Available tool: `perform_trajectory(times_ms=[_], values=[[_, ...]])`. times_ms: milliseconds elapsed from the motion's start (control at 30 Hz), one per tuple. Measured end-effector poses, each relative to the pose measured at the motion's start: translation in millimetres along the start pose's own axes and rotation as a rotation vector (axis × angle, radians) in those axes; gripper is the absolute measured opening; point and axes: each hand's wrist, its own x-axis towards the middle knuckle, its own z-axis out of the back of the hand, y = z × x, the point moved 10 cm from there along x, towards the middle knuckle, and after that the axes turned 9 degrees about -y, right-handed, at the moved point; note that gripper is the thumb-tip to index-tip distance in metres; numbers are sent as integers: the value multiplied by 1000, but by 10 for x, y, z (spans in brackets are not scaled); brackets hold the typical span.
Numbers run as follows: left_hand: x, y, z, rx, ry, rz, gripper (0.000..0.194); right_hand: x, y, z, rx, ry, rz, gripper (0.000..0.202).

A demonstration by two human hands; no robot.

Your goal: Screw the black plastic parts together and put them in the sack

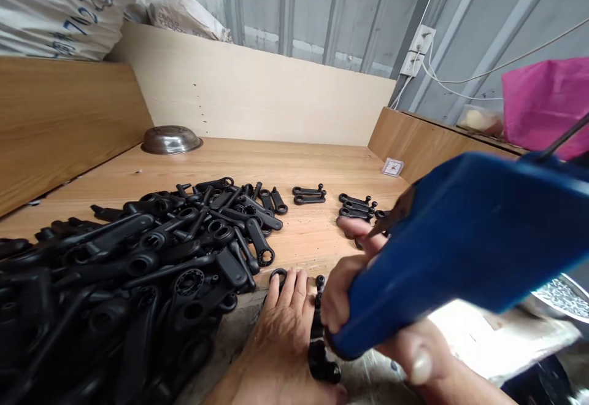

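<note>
My left hand lies flat with its fingers stretched out together, over black plastic lever arms on the near work surface. A ring end of one black part shows past its fingertips. My right hand is wrapped round a blue tool that looks like a power driver, slightly smeared by motion. The tool has a dark tapered tip, and a dark cord or rod leaves its far right end. Its body hides part of my right hand. A large heap of loose black lever arms lies left of my left hand.
Beyond my hands, black arms lie in small rows, with more arms to their right. A steel bowl sits upside down at the back left. A small clock stands at right. A metal dish of small silvery pieces is at far right.
</note>
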Motion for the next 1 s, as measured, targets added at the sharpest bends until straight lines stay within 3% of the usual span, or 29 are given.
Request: perform_trajectory(times_ms=[67,133,300,433,600,1000], values=[[-18,-24,25,-68,58,-2,92,-9,188,-53,73,67,88,86],[-21,-37,25,-121,103,1,103,-16,305,-81,129,108,118,79],[29,75,-114,-152,203,107,84,-43,229,-252,146,249,-25,75],[53,18,98,-204,109,91,80,-47,163,-304,157,313,-54,75],[30,-65,290,-223,100,77,82,-37,76,-242,182,258,-91,81],[45,-92,298,-232,142,84,86,-52,40,-228,179,213,-85,84]])
